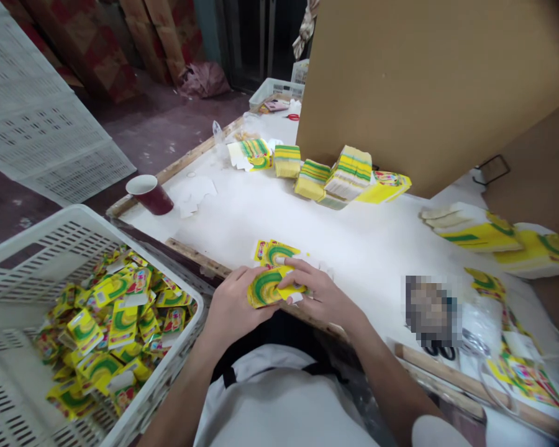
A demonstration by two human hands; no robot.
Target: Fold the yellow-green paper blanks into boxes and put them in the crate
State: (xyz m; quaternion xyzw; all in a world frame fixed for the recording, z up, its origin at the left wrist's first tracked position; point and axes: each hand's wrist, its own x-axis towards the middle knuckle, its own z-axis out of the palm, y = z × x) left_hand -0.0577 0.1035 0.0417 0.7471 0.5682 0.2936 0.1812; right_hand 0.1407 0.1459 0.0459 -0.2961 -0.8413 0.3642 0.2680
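Close to the table's near edge, my left hand [233,304] is closed around a small yellow and green printed carton [263,288]. My right hand [319,290] has its fingers on the right end of the same carton, where a white flap shows. Just behind my fingers, another yellow carton [279,251] lies on the white tabletop, partly covered by the hands. The undersides of both hands and the thumbs' exact grip are hidden.
On my left stands a white plastic crate [81,217] with many packed cartons [121,323]. A maroon cup [149,194] sits at the table's left edge. Stacks of flat cartons [349,171] stand before a large cardboard box [423,81]. Scissors handles [440,351] lie right, beside a pixelated patch.
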